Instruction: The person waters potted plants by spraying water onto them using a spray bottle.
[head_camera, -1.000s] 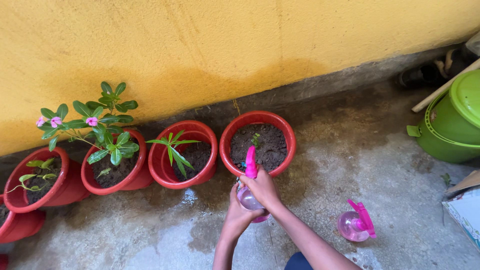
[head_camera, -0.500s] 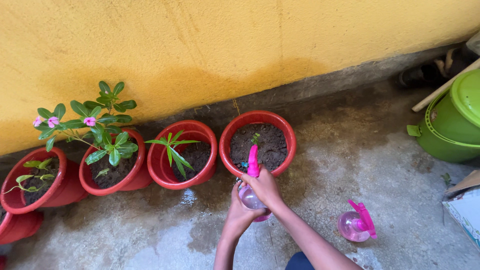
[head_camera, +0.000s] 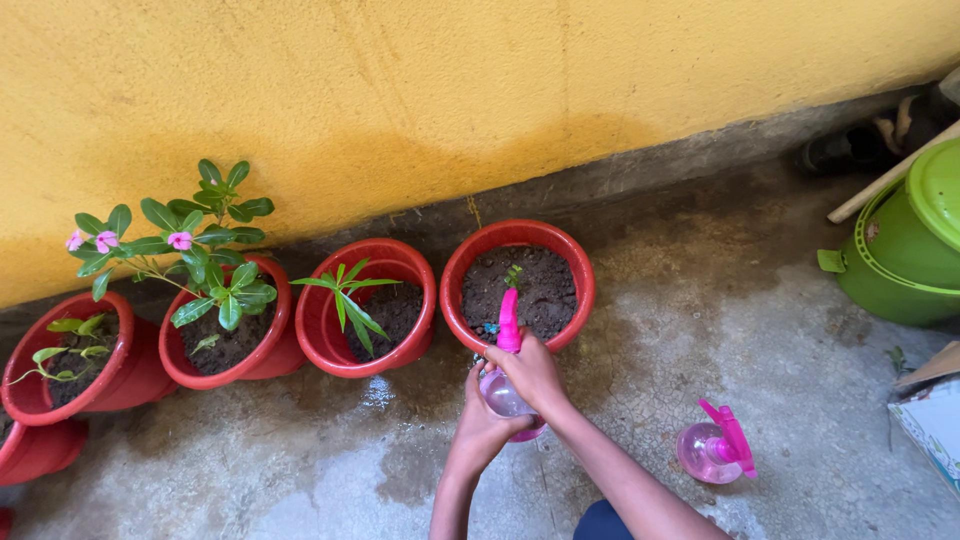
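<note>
Spray bottle (head_camera: 505, 385), pink trigger head w/ clear pinkish body, held low over the concrete floor (head_camera: 720, 330), nozzle aimed into the rightmost red pot (head_camera: 578, 275). Bottle sits just at the pot's near rim. Right hand (head_camera: 535, 372) wrapped around neck/trigger, fingers curled shut on it. Left hand (head_camera: 485, 420) cupped under/around the body, supporting. Both closed on the bottle, not spread.

Pot has dark soil and one tiny seedling (head_camera: 513, 272) near centre. Next pot left (head_camera: 330, 330) holds a thin-leaved plant; further left a pot w/ a pink-flowered plant (head_camera: 190, 245), then two more red pots at frame edge. All along the yellow wall (head_camera: 450, 90).

Second spray bottle (head_camera: 712, 450) stands on the floor to the right, well apart. Green lidded bin (head_camera: 900, 250) far right.

Risks, IMO: nozzle close to the seedling, so a hard jet could flatten it or wash soil off roots. Floor looks wet near the pots, so slip risk. Wet grip may let the bottle twist.
</note>
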